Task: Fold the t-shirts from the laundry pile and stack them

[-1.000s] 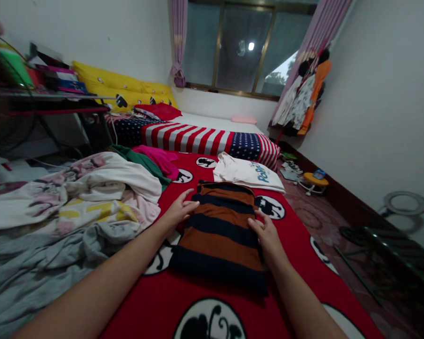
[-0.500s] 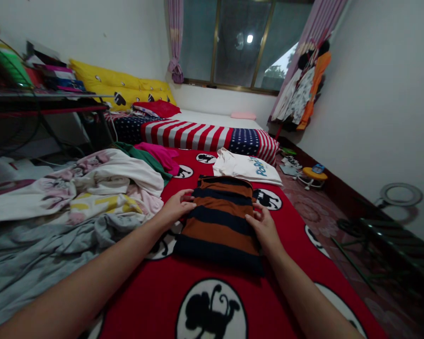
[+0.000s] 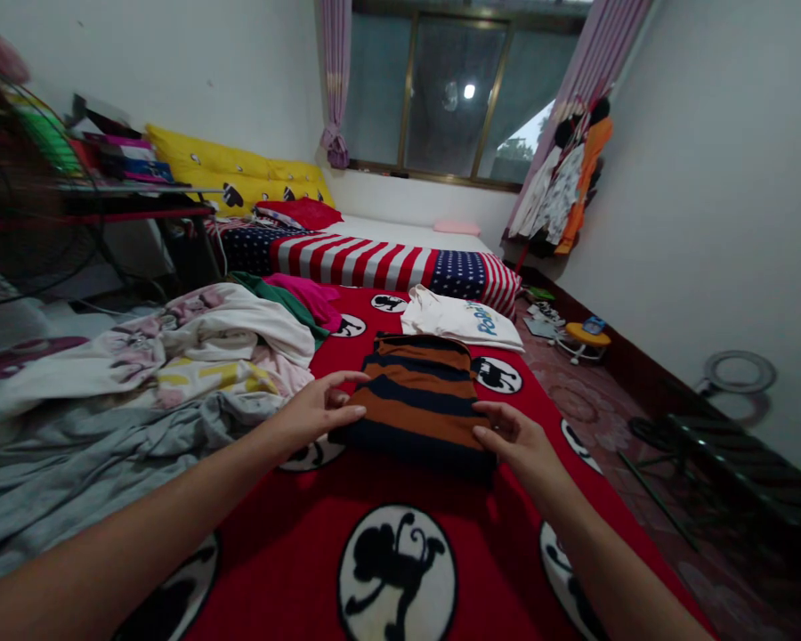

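Observation:
A folded garment with navy and rust-brown stripes [image 3: 417, 418] lies in front of me on a red blanket [image 3: 294, 543] printed with black monkey figures in white circles. My left hand [image 3: 324, 405] grips its left side, thumb and fingers at the fabric's edge. At the opposite side, my right hand [image 3: 513, 436] pinches the right edge between thumb and fingers. The garment's near part looks slightly raised between both hands. Just beyond it sits a folded white garment [image 3: 457, 319] with blue lettering.
Loose clothes, including a white patterned garment [image 3: 240, 316] and a grey one [image 3: 140, 454], are heaped on the left. A bed [image 3: 353, 254] stands beneath the window. On the right are a yellow stool [image 3: 587, 335] and a dark slatted bench [image 3: 740, 463].
Both hands have come nearer to me along the striped garment's sides. Its near edge has risen, so the garment looks shorter. The view has shifted slightly.

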The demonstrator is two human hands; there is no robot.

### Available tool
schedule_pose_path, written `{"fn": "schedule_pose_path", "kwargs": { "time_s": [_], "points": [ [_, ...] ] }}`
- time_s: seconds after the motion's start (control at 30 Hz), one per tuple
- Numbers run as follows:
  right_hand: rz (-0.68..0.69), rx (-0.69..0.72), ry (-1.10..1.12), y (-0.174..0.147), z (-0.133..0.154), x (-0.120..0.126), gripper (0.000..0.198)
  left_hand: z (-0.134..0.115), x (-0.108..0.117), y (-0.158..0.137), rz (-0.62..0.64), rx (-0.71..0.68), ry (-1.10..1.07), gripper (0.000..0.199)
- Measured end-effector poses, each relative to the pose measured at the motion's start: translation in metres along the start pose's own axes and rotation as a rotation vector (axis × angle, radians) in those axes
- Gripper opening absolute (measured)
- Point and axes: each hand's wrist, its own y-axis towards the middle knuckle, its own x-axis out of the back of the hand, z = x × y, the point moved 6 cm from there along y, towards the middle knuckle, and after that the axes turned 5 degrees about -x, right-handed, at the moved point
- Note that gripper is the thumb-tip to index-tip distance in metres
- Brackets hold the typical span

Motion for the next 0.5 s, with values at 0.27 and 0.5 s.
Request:
{"fn": "schedule_pose_path", "kwargs": {
  "time_s": [0.27, 0.5],
  "points": [
    [0.036, -0.017, -0.338, -0.026, -0.037, -0.003, 0.043, -0.009, -0.005, -0.020, 0.145, -0.065, 0.653, 0.025],
    [-0.087, 0.144, -0.520, -0.028, -0.032, -0.006, 0.032, -0.057, -0.072, 0.064, 0.043, -0.358, 0.898, 0.029]
  ]
}}
